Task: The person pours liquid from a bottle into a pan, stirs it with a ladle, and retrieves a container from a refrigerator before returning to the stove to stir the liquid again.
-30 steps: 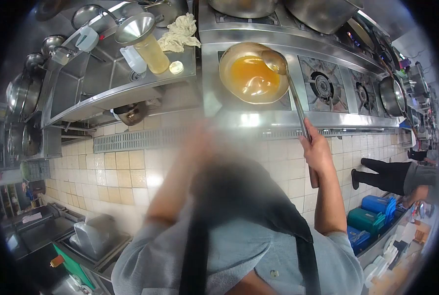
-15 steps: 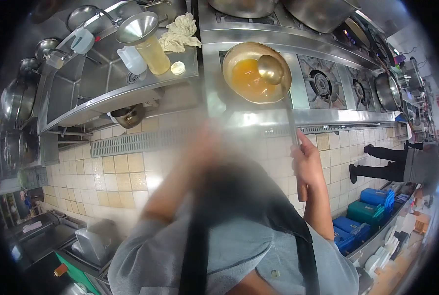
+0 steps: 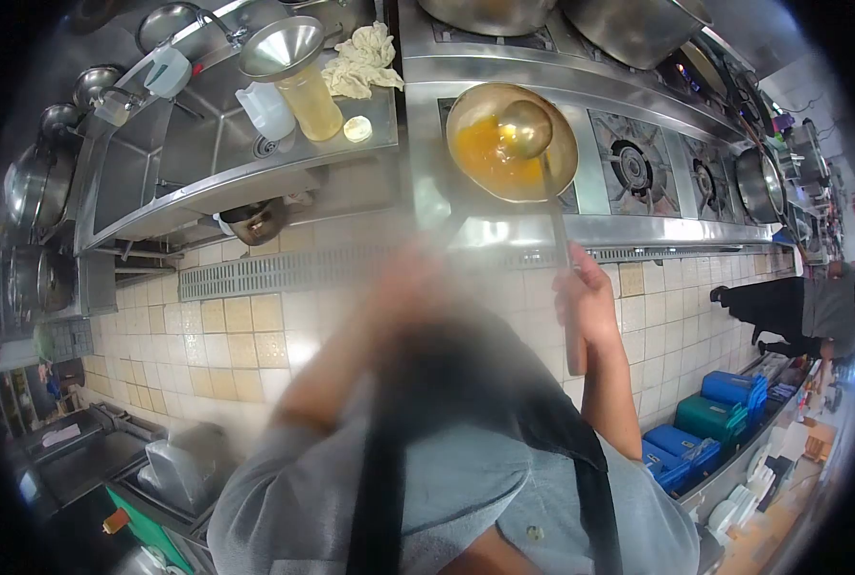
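"What feeds your screen?"

"A camera on the wearer's head. I look forward and steeply down: shirt [image 3: 466, 489] close at the bottom, pan [image 3: 480, 103] farther off near the top."

"How wide?"

"Very; my round frame bends the sink edge [image 3: 255, 175], with darkness at the corners."

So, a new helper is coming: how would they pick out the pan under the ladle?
Find the steel stove. There, left of two bare burners and in front of big pots, is the pan. Unlike its neighbours, it shows yellow liquid under a ladle.
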A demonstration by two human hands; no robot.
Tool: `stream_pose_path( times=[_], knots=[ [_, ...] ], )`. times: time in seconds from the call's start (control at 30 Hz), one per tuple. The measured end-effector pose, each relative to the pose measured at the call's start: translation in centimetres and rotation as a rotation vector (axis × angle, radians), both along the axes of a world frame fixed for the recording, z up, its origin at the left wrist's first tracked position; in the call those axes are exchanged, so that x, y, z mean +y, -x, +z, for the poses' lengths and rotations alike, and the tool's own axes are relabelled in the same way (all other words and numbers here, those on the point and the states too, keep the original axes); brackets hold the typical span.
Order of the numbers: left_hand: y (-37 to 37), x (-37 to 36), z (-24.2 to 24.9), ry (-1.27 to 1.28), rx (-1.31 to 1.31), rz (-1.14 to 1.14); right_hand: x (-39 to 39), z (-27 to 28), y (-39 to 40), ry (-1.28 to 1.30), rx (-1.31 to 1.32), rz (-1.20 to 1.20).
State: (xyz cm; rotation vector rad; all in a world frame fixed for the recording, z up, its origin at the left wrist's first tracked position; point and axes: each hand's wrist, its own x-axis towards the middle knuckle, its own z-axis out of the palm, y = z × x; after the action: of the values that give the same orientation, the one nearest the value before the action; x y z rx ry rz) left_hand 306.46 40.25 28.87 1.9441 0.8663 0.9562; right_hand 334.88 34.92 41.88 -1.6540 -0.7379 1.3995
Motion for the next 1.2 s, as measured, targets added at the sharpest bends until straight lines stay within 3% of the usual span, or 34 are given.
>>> stream_pose_path(
  times=[0.17,0.27,0.33,0.4,0.43,0.5,0.53,0.6,0.63,0.7,0.77,0.8,0.83,0.87,0.9,0.97,1.07,1.2],
  knots=[
    [1.3,-0.7,-2.7,0.111,0.07,0.094,2.4,-4.2,-0.5,-0.095,-0.159,0.001],
    [2.2,-1.1,-3.4,0.15,0.075,0.139,3.0,-5.0,-0.8,-0.068,-0.012,0.013],
    [2.3,-1.3,-2.1,0.167,0.04,0.138,3.1,-3.9,-0.8,0.019,0.236,0.013],
    [2.2,-1.4,0.7,1.005,-0.358,0.339,2.6,-2.4,-1.2,0.051,0.332,-0.012],
    [2.6,-1.1,-0.6,1.005,-0.359,0.34,2.2,-1.5,-1.4,0.083,0.427,-0.037],
    [3.8,-0.2,-4.0,0.195,0.231,0.266,1.0,-0.2,-2.1,0.087,0.448,-0.013],
    [3.5,-0.1,-1.9,0.196,0.232,0.267,0.4,0.0,-2.6,0.091,0.4,0.024],
    [2.8,0.0,1.9,0.867,-0.364,0.414,-0.9,0.7,-2.9,0.095,0.35,0.058],
    [2.9,0.5,1.0,0.868,-0.364,0.411,-1.6,1.2,-2.7,0.088,0.193,0.105],
    [3.3,2.4,-0.6,0.54,-0.059,0.533,-3.1,1.3,-2.8,0.079,0.035,0.142],
    [3.2,3.7,-0.5,0.574,-0.092,0.536,-4.6,0.0,-3.2,-0.075,-0.315,0.269],
    [2.8,4.4,0.4,0.486,-0.074,0.547,-5.1,-2.3,-4.1,-0.401,-0.565,0.331],
    [2.3,4.9,1.8,0.398,-0.058,0.559,-5.4,-1.7,-4.0,-0.401,-0.567,0.323],
    [0.4,4.7,7.7,0.542,-0.127,0.542,-5.5,-0.5,-3.6,-0.358,-0.74,0.37],
    [0.2,5.5,7.2,0.54,-0.126,0.535,-5.7,0.2,-3.4,-0.31,-0.911,0.415],
    [-0.3,8.6,5.8,0.027,0.094,0.501,-6.0,0.2,-3.4,-0.307,-0.931,0.395],
    [-3.7,11.3,9.3,0.041,0.243,0.475,-6.5,0.1,-3.4,-0.319,-0.963,0.389],
    [-7.8,15.1,10.0,0.018,0.477,0.416,-6.8,-0.1,-3.6,-0.334,-0.984,0.406]
  ],
)
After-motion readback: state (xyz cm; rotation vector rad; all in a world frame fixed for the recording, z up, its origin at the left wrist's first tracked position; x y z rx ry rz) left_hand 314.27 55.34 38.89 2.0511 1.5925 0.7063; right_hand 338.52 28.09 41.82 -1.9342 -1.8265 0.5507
